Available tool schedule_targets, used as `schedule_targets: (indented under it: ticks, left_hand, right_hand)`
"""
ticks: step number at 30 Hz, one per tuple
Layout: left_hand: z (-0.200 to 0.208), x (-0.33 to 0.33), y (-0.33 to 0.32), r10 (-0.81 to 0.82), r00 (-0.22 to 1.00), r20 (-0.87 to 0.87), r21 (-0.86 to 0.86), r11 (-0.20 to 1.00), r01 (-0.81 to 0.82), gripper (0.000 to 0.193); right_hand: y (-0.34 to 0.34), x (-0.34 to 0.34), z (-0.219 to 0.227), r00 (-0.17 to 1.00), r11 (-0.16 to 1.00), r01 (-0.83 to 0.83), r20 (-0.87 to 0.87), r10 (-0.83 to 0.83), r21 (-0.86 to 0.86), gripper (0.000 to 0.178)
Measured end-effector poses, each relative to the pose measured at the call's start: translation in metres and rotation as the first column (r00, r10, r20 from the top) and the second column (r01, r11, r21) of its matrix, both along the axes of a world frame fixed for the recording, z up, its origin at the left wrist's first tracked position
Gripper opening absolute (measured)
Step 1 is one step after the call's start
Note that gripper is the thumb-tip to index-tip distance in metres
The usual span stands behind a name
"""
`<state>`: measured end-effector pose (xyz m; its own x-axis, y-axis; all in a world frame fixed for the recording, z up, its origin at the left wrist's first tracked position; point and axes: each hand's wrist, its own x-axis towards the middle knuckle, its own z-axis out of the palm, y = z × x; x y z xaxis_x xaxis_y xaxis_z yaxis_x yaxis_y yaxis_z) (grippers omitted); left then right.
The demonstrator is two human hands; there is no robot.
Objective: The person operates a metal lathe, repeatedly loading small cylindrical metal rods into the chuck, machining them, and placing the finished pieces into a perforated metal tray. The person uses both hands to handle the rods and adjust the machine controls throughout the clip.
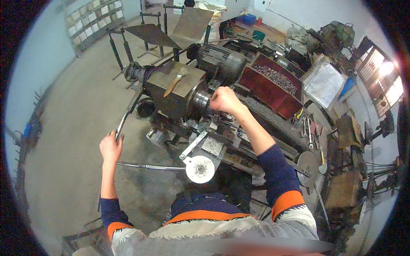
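Note:
My left hand (111,147) is closed round a long metal lever (124,118) that slopes up to the left end of a lathe's headstock (171,102). My right hand (225,101) is at the front of the round steel spindle nose (201,99), its fingers curled in. Whatever those fingers pinch is hidden behind the hand. On top of the headstock lies a brush with a wooden handle (173,85). Below the right hand sits the tool slide (212,145), with a flat crank arm (193,146) and a pale round dial plate (200,170).
Behind the spindle stands a dark red tray (260,87) heaped with small metal pieces, beside an electric motor (220,62). Wrenches (308,130) lie on the right. A long rod (149,166) juts left from the dial plate. Metal stands (149,36) are at the far left.

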<state>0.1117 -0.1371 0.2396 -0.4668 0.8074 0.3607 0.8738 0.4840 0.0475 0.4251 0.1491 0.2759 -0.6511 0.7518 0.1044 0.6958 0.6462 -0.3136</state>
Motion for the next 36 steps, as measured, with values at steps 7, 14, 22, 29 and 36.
schedule_targets:
  ticks: [7, 14, 22, 29, 36]
  left_hand:
    - [0.034, 0.138, 0.130, -0.545, -0.197, 0.815, 0.579, 0.771, 0.264, 0.029]
    - [0.009, 0.192, 0.151, -0.450, -0.559, 0.696, 0.619, 0.771, 0.150, 0.031]
    - [0.029, 0.163, 0.127, -0.558, -0.028, 0.830, 0.481, 0.689, 0.542, 0.032]
    - [0.036, 0.119, 0.111, -0.629, 0.209, 0.749, 0.370, 0.658, 0.656, 0.025]
    - [0.025, -0.028, 0.019, -0.184, 0.979, 0.087, 0.013, 0.983, 0.183, 0.023]
  right_hand:
    - [-0.080, 0.022, 0.014, 0.727, 0.888, -0.304, -0.519, 0.450, 0.344, 0.039]
    - [-0.096, 0.039, 0.000, 0.762, 0.879, -0.180, -0.503, 0.408, 0.441, 0.031]
    - [-0.106, 0.028, 0.008, 0.855, 0.899, -0.340, -0.309, 0.417, 0.275, 0.029]
    - [-0.072, 0.009, 0.008, 0.842, 0.894, -0.446, -0.321, 0.434, 0.038, 0.024]
    - [0.016, 0.016, -0.023, 0.996, 0.996, -0.072, -0.057, 0.069, -0.050, 0.026]
